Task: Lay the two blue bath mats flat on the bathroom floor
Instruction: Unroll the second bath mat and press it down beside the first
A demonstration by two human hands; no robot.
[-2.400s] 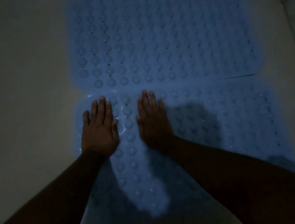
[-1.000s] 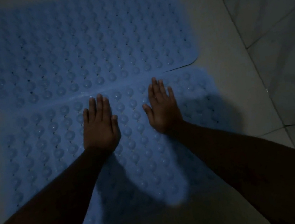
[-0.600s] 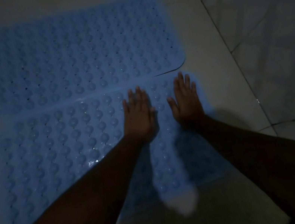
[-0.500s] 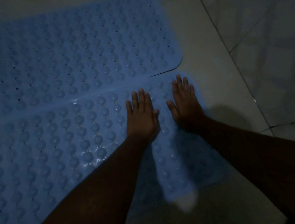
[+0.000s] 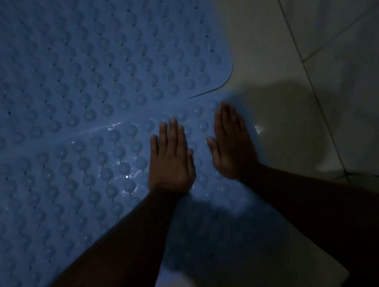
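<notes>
The near bath mat (image 5: 67,202), blue and covered in rounded bumps, lies spread on the pale tiled floor (image 5: 268,53). Its far edge meets the far bath mat (image 5: 80,61) along a seam. That second mat also lies spread out, with a thin dark line under its rounded near-right corner; whether that is a gap or a slight lift is too dim to tell.

Both hands rest palm-down on the near mat's right end, close to the seam. The left hand (image 5: 170,162) lies just inside, and the right hand (image 5: 231,143) sits at the mat's right border beside bare floor, the two a little apart. Neither grip closes on anything: fingers are straight and together, flat against the bumps. Flat palms suit pressing the mat down, probably to seat this end against the wet-looking floor. Both mats look nearly settled; the corner by the seam is likely what remains to check.
</notes>
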